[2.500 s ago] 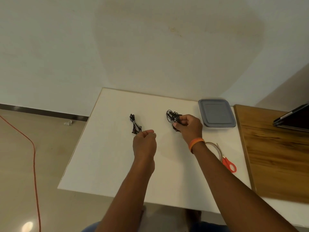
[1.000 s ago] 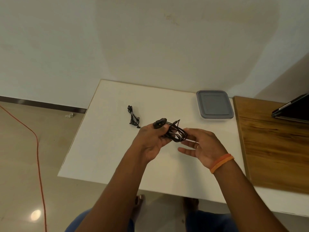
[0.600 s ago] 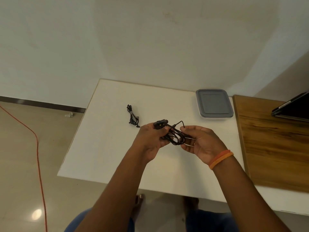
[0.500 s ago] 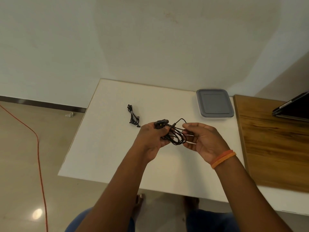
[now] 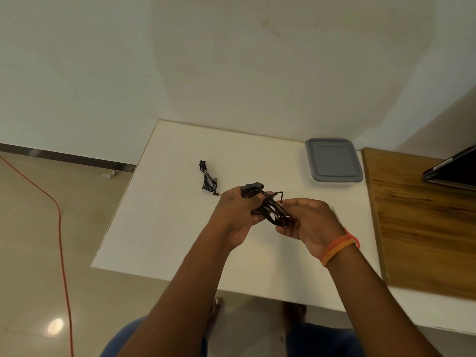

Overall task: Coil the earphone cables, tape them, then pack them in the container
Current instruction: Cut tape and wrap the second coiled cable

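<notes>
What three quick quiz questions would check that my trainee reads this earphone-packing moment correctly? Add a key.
1. True or false: the grey-lidded container is open.
2. Which hands hold the black earphone cable bundle?
A. left hand only
B. right hand only
C. both hands
3. Where does the second earphone cable lie?

Key
1. False: its lid is on, and it stands at the far right of the white table.
2. C: the left hand and the right hand both grip the bundle above the table.
3. On the table, beyond and to the left of the left hand, untouched.
</notes>
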`<act>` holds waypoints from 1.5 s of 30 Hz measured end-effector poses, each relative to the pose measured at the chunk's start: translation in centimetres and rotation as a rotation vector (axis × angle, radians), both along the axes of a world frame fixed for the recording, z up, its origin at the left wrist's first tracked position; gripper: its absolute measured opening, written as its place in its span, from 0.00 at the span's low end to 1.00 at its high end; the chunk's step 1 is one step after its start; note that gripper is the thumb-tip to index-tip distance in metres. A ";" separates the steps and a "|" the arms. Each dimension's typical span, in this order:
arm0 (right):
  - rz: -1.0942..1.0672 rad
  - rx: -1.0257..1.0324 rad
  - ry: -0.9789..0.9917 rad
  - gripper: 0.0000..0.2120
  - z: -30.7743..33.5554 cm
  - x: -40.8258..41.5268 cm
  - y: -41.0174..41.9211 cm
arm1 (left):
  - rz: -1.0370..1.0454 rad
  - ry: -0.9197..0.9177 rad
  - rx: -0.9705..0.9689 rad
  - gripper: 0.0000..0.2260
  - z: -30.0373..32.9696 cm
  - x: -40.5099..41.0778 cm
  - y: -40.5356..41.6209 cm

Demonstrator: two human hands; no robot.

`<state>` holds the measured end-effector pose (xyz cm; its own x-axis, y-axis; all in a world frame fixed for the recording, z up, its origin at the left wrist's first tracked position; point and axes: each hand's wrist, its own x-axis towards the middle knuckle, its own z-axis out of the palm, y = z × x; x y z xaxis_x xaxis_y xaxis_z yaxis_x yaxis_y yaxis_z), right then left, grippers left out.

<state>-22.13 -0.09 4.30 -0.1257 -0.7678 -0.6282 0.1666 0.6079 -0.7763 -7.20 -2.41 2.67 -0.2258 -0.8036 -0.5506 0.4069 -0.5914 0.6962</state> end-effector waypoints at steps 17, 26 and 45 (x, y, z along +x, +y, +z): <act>0.260 -0.727 0.753 0.15 0.0 1.2 1.3 | 0.025 -0.187 -0.006 0.08 0.3 -0.3 0.4; 0.179 -0.758 1.138 0.20 -1.7 2.8 1.1 | -0.192 -0.191 -0.203 0.10 0.9 -0.7 0.8; 0.172 -0.750 1.014 0.19 -2.1 3.0 0.6 | -0.017 -0.095 -0.175 0.10 0.4 -0.9 0.9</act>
<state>-19.17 0.53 2.22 -0.1571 -0.9455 0.2850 -0.7380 -0.0794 -0.6701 -8.07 -1.54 3.06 -0.1942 -0.8854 -0.4223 0.3257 -0.4643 0.8236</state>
